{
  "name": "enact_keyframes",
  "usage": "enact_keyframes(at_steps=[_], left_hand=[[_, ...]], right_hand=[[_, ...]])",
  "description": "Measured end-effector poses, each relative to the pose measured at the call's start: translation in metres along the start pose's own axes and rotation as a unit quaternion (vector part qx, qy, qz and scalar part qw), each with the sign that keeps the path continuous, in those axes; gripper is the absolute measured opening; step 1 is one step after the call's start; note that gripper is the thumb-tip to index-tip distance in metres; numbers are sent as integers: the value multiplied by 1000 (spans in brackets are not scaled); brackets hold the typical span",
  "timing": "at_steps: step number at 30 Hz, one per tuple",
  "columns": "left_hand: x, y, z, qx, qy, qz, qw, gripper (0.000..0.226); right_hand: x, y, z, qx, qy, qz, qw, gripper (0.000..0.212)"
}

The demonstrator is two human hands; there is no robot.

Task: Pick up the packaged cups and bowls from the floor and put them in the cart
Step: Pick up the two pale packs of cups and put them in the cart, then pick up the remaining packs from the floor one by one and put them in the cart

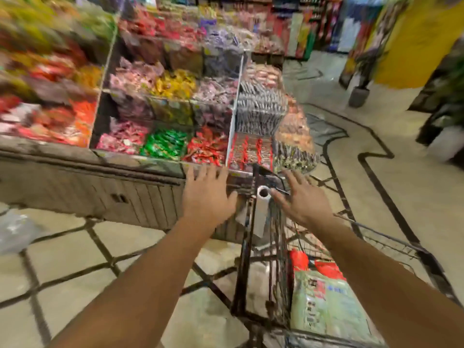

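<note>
A wire shopping cart [384, 237] stands at the lower right. Inside it lies a green package [324, 307] with red packs [326, 268] behind it. A white roll [262, 197] stands upright at the cart's left wall. My left hand [206, 197] is stretched forward with spread fingers, left of the cart, holding nothing. My right hand [303, 199] reaches over the cart's front corner, fingers straight and spread, next to the white roll but apart from it. A pale plastic-wrapped pack [17, 232] lies blurred on the floor at the far left.
A display stand [100, 189] of bins filled with colourful wrapped sweets runs along the left and ahead, close to the cart's front. Tiled floor [75, 267] lies below my left arm. A yellow pillar [414, 41] and potted plants [449, 121] stand at the right.
</note>
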State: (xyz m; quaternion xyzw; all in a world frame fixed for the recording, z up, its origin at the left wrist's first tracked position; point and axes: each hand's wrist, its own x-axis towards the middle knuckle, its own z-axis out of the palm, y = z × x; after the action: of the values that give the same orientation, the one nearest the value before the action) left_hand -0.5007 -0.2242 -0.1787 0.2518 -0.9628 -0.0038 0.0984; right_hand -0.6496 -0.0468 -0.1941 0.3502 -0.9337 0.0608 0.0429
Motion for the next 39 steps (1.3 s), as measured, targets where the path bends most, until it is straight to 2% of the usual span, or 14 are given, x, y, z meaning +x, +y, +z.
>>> enact_keyframes(at_steps=[3,7,10,17,25,34,39], left_hand=[[-32,-99,-36,14,32,-68,997,73],[-91,-232,-79,35,70,-173,982,67],[-142,-323,-102,59,84,-260,960,73],[-251,-501,-119,80,116,-427,893,71],[-284,-691,-117,83,94,-522,843,86],[-319,-869,-104,81,113,-606,784,77],[-342,-969,-87,90,78,-636,762,73]], right_hand=[[20,-98,-30,1,22,-80,997,86],[39,-245,-55,16,64,-196,978,76],[43,-360,-60,24,65,-273,959,79],[37,-596,-32,70,65,-432,897,91],[75,-826,34,117,25,-516,848,79],[123,-1037,73,113,3,-574,811,80],[129,-1153,105,130,0,-602,788,78]])
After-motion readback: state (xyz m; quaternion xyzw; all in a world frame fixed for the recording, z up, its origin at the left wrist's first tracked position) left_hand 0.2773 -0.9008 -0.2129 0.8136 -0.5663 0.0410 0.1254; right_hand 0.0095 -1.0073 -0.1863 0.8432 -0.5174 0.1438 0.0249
